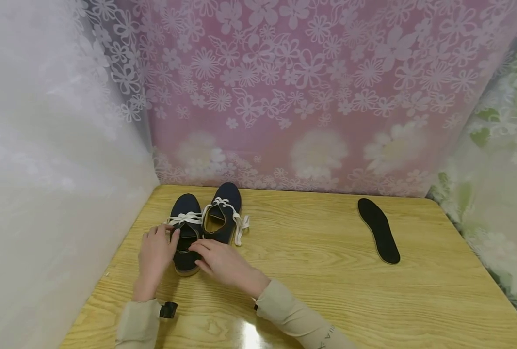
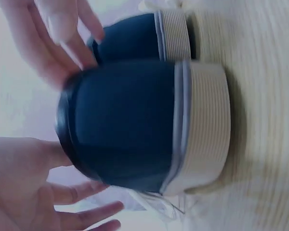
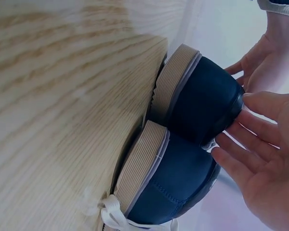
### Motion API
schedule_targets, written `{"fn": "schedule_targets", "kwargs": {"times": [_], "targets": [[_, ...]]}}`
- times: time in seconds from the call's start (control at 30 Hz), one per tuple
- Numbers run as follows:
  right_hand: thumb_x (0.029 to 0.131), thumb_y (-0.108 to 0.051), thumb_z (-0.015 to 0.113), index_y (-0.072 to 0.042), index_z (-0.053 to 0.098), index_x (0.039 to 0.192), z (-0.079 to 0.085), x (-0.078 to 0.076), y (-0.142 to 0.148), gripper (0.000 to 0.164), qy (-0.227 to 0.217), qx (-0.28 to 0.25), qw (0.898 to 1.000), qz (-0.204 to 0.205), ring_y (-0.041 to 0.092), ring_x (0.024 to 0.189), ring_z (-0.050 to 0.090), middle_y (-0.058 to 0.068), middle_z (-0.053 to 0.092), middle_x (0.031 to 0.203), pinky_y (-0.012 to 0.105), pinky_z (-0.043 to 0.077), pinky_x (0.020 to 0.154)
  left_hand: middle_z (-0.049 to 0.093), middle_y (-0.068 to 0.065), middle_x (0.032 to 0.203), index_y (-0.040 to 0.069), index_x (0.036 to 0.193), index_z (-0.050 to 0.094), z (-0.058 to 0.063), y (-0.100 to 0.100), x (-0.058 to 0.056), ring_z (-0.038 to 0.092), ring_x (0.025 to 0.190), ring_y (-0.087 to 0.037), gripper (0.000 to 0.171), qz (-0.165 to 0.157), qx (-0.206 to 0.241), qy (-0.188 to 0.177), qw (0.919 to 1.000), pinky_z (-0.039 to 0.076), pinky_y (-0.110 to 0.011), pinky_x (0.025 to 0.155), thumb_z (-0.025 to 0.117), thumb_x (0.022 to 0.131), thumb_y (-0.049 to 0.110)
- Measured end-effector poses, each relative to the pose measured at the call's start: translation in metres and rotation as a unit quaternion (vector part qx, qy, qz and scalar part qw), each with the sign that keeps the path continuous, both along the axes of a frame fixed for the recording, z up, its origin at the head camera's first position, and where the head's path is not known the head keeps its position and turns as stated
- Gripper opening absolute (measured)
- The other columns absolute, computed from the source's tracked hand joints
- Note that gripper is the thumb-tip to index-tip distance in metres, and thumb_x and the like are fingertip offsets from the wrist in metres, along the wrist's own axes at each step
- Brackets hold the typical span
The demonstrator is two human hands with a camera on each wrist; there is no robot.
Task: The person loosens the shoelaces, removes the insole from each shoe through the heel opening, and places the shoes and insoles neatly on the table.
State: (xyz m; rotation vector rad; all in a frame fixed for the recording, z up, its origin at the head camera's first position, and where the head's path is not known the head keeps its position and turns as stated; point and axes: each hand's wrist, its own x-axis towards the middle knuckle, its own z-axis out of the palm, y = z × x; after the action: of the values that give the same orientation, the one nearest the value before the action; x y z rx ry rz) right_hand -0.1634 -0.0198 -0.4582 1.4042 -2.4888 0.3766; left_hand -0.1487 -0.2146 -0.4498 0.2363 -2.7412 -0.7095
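Note:
Two dark navy lace-up shoes with white laces stand side by side at the table's left. My left hand (image 1: 155, 249) holds the left shoe (image 1: 186, 202) by the left edge of its opening, with the thumb over the rim. In the left wrist view its other fingers (image 2: 82, 219) are spread along the shoe's side. My right hand (image 1: 223, 261) pinches the collar near the heel. Its thumb (image 3: 267, 103) lies at the rim, and some fingertips are hidden behind the collar. Inside, the left shoe looks dark. The right shoe (image 1: 229, 191) shows a yellowish inside and stands close against it.
A black insole (image 1: 378, 230) lies on the wooden table (image 1: 311, 261) at the right. Loose white laces (image 1: 240, 228) hang from the right shoe onto the table. Floral cloth (image 1: 284, 97) closes off the back, with pale sheets at both sides.

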Motion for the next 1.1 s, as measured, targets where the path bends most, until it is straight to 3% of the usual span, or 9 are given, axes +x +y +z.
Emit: {"fn": "schedule_targets", "kwargs": {"times": [0.1, 0.23, 0.43, 0.53, 0.67, 0.77, 0.93, 1.1], "targets": [[0.103, -0.027, 0.063, -0.015, 0.065, 0.129, 0.001, 0.000, 0.003, 0.029, -0.010, -0.014, 1.000, 0.007, 0.011, 0.118, 0.063, -0.001, 0.066, 0.127, 0.021, 0.050, 0.098, 0.053, -0.039, 0.130, -0.008, 0.130, 0.058, 0.001, -0.008, -0.007, 0.047, 0.121, -0.057, 0.042, -0.016, 0.023, -0.007, 0.9996, 0.041, -0.065, 0.100, 0.056, 0.105, 0.026], [0.103, -0.031, 0.063, -0.018, 0.068, 0.119, 0.002, 0.000, 0.009, 0.022, -0.012, -0.029, 0.999, 0.021, 0.010, 0.110, 0.063, -0.004, 0.067, 0.117, 0.021, 0.051, 0.093, 0.048, -0.037, 0.140, -0.006, 0.140, 0.053, -0.001, -0.018, -0.019, 0.041, 0.131, -0.055, 0.047, -0.062, 0.040, -0.011, 0.9972, 0.030, -0.064, 0.112, 0.054, 0.107, 0.027], [0.102, -0.035, 0.062, -0.021, 0.069, 0.104, 0.002, 0.002, 0.019, 0.016, -0.006, -0.049, 0.998, 0.041, 0.009, 0.097, 0.058, -0.008, 0.065, 0.102, 0.019, 0.048, 0.087, 0.049, -0.034, 0.143, -0.001, 0.140, 0.058, -0.008, -0.029, -0.030, 0.052, 0.124, -0.053, 0.042, -0.152, 0.017, -0.024, 0.9879, 0.041, -0.066, 0.103, 0.052, 0.108, 0.026], [0.101, -0.036, 0.065, -0.023, 0.072, 0.100, 0.003, 0.002, 0.024, 0.015, -0.009, -0.056, 0.997, 0.050, 0.008, 0.092, 0.055, -0.009, 0.063, 0.097, 0.018, 0.046, 0.083, 0.044, -0.034, 0.148, 0.000, 0.143, 0.056, -0.011, -0.032, -0.037, 0.043, 0.133, -0.055, 0.044, -0.178, 0.018, -0.042, 0.9830, 0.036, -0.068, 0.107, 0.049, 0.109, 0.027], [0.099, -0.038, 0.066, -0.026, 0.073, 0.096, 0.004, 0.005, 0.030, 0.015, -0.001, -0.053, 0.996, 0.066, 0.007, 0.089, 0.053, -0.010, 0.062, 0.095, 0.017, 0.045, 0.080, 0.033, -0.036, 0.155, 0.001, 0.147, 0.052, -0.016, -0.033, -0.049, 0.032, 0.140, -0.057, 0.047, -0.184, 0.012, -0.069, 0.9805, 0.027, -0.071, 0.112, 0.047, 0.110, 0.030], [0.097, -0.041, 0.068, -0.027, 0.072, 0.090, 0.005, 0.008, 0.035, 0.017, 0.014, -0.052, 0.996, 0.078, 0.008, 0.087, 0.052, -0.010, 0.061, 0.091, 0.018, 0.045, 0.079, 0.031, -0.037, 0.154, 0.001, 0.146, 0.052, -0.020, -0.034, -0.056, 0.031, 0.140, -0.058, 0.046, -0.183, 0.000, -0.070, 0.9807, 0.024, -0.072, 0.112, 0.050, 0.109, 0.027], [0.093, -0.044, 0.073, -0.023, 0.066, 0.081, 0.003, 0.013, 0.046, 0.026, 0.019, -0.067, 0.993, 0.094, 0.010, 0.084, 0.048, -0.008, 0.054, 0.082, 0.021, 0.042, 0.078, 0.052, -0.034, 0.141, -0.001, 0.135, 0.060, -0.026, -0.038, -0.056, 0.047, 0.129, -0.055, 0.038, -0.191, 0.006, -0.053, 0.9801, 0.035, -0.068, 0.107, 0.055, 0.107, 0.024], [0.089, -0.049, 0.076, -0.021, 0.057, 0.075, -0.001, 0.013, 0.058, 0.037, 0.023, -0.075, 0.993, 0.085, 0.009, 0.083, 0.044, -0.009, 0.045, 0.080, 0.021, 0.041, 0.075, 0.062, -0.028, 0.130, -0.002, 0.129, 0.061, -0.027, -0.038, -0.048, 0.056, 0.121, -0.050, 0.037, -0.187, 0.035, -0.072, 0.9791, 0.042, -0.063, 0.102, 0.057, 0.106, 0.027]]}}
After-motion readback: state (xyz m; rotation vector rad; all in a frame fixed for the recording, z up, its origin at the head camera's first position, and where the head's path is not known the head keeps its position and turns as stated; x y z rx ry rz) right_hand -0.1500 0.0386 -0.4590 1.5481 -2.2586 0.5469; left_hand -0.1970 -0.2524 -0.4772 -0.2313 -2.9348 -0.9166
